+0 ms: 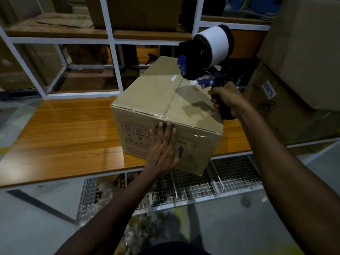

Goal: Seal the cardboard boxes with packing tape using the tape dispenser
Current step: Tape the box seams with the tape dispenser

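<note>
A brown cardboard box (161, 92) with purple print stands on the wooden table (70, 137), its near corner past the table's front edge. Clear tape runs along its top seam and down the near side. My left hand (163, 148) presses flat, fingers straight, against the near side over the tape end. My right hand (227, 100) grips the black handle of the tape dispenser (206, 56), a blue and black tool with a white roll. The dispenser is raised above the box's far right top corner.
A white-framed shelf unit (114, 52) with boxes stands behind the table. Large cardboard boxes (298, 70) are stacked at the right. A wire mesh rack (202, 184) with packing scraps lies below the table's front edge.
</note>
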Demonstrator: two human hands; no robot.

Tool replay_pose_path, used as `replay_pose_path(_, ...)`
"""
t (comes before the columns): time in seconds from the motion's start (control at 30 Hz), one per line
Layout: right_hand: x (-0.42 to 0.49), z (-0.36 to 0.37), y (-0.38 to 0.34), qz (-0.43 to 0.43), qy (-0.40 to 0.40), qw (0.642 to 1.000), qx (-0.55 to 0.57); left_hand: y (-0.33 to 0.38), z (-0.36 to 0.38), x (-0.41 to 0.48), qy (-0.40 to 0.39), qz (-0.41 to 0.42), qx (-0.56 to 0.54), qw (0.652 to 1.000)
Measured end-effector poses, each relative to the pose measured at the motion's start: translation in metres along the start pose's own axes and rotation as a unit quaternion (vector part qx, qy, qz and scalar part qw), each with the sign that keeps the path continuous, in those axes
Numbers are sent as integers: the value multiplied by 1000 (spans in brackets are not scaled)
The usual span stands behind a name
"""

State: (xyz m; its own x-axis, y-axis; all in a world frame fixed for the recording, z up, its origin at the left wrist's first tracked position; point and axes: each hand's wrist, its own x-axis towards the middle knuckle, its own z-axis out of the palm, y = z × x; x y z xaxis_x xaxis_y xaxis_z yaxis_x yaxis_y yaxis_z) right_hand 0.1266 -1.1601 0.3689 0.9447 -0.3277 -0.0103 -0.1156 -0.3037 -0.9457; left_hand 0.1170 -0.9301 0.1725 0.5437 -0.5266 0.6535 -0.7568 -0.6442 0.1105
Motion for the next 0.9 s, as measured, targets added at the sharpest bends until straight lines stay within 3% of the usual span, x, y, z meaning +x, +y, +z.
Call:
replay_pose_path(0.1, 0, -9, 6, -6, -23, 1000, -8, 37, -2, 24, 37, 2, -20, 999)
replay_pose_path(0.53, 7, -16, 14, -41, -105, 994, -14, 127, 30, 31, -16, -160, 20, 987)
replay_pose_path(0.7, 9, -23, 18, -47, -128, 991, -1, 154, 25, 26, -41, -181, 60, 981)
replay_pose_path(0.9, 8, -26, 20, -36, -141, 989, 40, 179, 4, 31, 53, -211, -25, 976)
